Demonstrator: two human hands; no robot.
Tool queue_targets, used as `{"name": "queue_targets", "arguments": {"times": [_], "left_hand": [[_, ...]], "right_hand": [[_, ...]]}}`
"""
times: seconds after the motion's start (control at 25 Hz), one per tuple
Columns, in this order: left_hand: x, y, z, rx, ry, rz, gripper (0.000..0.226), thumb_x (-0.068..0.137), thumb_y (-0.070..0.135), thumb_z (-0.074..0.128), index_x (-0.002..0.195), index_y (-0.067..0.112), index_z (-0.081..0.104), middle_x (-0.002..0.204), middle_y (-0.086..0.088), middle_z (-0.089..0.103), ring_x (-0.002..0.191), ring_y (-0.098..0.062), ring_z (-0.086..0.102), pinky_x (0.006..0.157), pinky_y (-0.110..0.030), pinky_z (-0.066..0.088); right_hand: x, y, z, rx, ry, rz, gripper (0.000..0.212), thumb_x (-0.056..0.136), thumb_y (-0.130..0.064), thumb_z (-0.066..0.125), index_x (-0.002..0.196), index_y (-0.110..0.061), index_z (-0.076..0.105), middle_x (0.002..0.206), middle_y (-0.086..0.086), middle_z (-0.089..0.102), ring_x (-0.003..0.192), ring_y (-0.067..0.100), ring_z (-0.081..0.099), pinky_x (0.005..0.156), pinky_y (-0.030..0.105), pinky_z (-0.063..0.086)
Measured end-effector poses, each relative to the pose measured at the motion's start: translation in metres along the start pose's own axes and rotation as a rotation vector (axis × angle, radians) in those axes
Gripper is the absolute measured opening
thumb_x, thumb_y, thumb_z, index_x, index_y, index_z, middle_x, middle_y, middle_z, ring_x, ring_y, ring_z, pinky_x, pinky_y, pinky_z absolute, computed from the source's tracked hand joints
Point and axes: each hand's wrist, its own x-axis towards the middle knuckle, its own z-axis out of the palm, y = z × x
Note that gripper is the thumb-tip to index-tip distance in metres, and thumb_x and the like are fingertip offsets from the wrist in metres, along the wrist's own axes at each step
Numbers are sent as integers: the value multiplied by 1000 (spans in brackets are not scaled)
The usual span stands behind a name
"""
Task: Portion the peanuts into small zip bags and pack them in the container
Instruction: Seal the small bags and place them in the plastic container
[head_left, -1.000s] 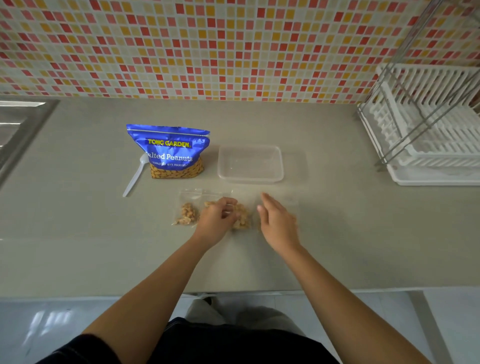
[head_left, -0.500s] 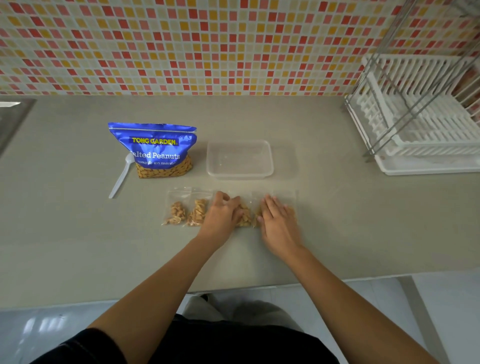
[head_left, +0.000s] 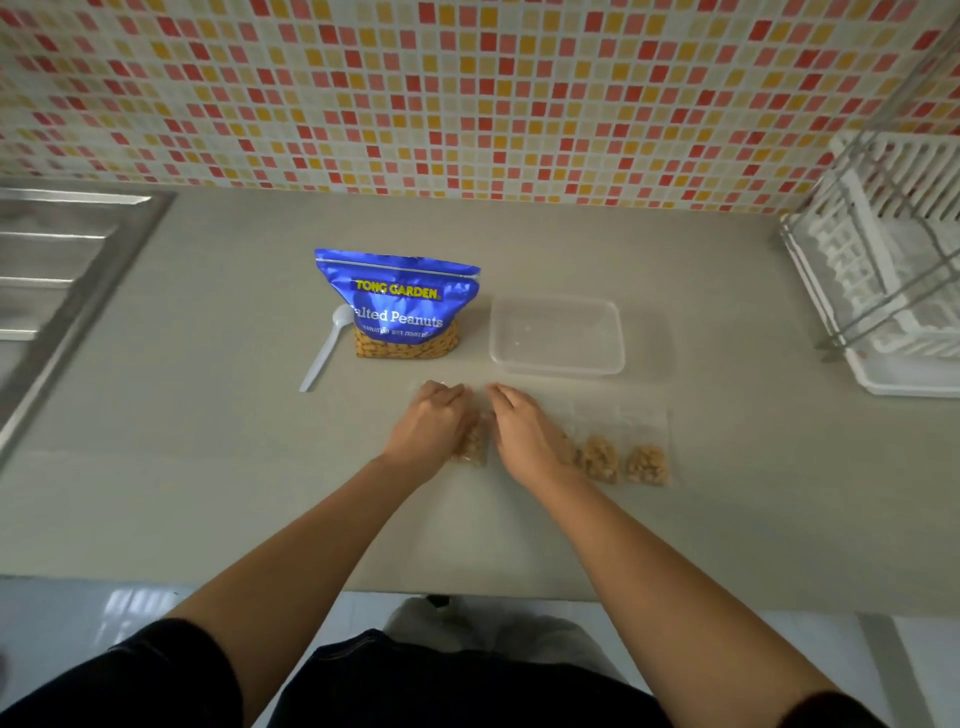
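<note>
Clear plastic zip bag (head_left: 471, 446) of peanuts lies on the counter (head_left: 208, 467) between both hands, at 7 o'clock of the container (head_left: 558, 368). The left hand (head_left: 430, 431) curls its fingers over the bag's top. The right hand (head_left: 524, 439) presses with its fingers straight and together. Both hands have shifted toward 9 o'clock, uncovering two filled bags (head_left: 600, 458) at 3 o'clock.

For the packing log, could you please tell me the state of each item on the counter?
Salted Peanuts bag: upright; seal unclear.
Clear container: lidless, empty.
White plastic spoon: lying flat on the counter.
Zip bag under the hands: holds peanuts; left hand grips it, right hand rests on it.
Zip bags to the right: hold peanuts, lying flat, not yet packed.
</note>
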Motion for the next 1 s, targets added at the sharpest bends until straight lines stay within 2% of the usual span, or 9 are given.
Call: {"name": "queue_targets", "arguments": {"times": [0.12, 0.28, 0.48, 0.6, 0.68, 0.76, 0.84, 0.92, 1.0], "left_hand": [[-1, -3, 10, 29, -27, 20, 23, 78, 20, 46, 71, 12, 67, 72, -2, 69, 66, -21, 65, 77, -25, 37], [-1, -4, 27, 56, -31, 9, 26, 83, 21, 43, 77, 13, 67, 82, -3, 72, 76, -22, 65, 82, -27, 37], [1, 3, 29, 24, -37, 27, 22, 81, 16, 46, 75, 11, 66, 78, -6, 70, 70, -26, 65, 72, -31, 40], [6, 9, 21, -229, 36, -175, 21, 84, 3, 50, 100, 1, 63, 103, -21, 64, 91, -38, 61, 79, -43, 48], [11, 9, 18, -324, 43, -298, 31, 85, 2, 51, 116, 2, 54, 117, -21, 58, 101, -37, 58, 86, -41, 45], [15, 8, 13, -357, 9, -323, 40, 84, 4, 55, 124, 3, 49, 117, -20, 58, 105, -34, 58, 88, -37, 43], [16, 5, 8, -330, -5, -259, 34, 83, 4, 57, 117, 3, 57, 108, -19, 62, 100, -33, 58, 85, -35, 43], [15, 0, 3, -266, 10, -170, 20, 83, 5, 58, 102, 4, 66, 94, -19, 65, 92, -36, 57, 80, -38, 44], [11, -4, -5, -280, 21, -119, 12, 85, 9, 59, 92, 5, 68, 87, -16, 65, 87, -31, 55, 78, -35, 43]], "right_hand": [[5, -4, 4, -24, 1, 30, 42, 96, -21, 44, 133, -2, 42, 138, 15, 45, 125, 31, 42, 102, 35, 35], [7, 5, 3, -9, 15, 33, 36, 91, -10, 50, 127, -2, 49, 125, 18, 51, 115, 36, 46, 97, 39, 39], [12, 14, -1, -7, 12, 74, 35, 83, -2, 56, 118, -5, 57, 112, 18, 56, 106, 37, 50, 93, 38, 40], [14, 14, -3, 15, 34, 75, 27, 80, -2, 60, 106, -8, 64, 103, 16, 60, 99, 36, 55, 87, 36, 43], [12, 12, -4, 21, 56, 64, 23, 78, -1, 61, 99, -9, 65, 98, 15, 61, 96, 34, 57, 82, 35, 45], [9, 11, -3, 28, 71, 49, 20, 79, 0, 59, 94, -11, 65, 96, 14, 62, 94, 33, 57, 78, 34, 46], [3, 10, -2, 39, 65, 61, 21, 80, 2, 54, 94, -11, 62, 97, 13, 64, 92, 32, 59, 75, 36, 48], [-1, 9, -4, 71, 83, 86, 21, 81, 1, 52, 96, -12, 59, 98, 13, 66, 90, 32, 61, 73, 36, 49], [-4, 9, -9, 172, 133, 91, 16, 85, -4, 54, 99, -10, 59, 97, 12, 68, 89, 30, 63, 74, 34, 48]]}}
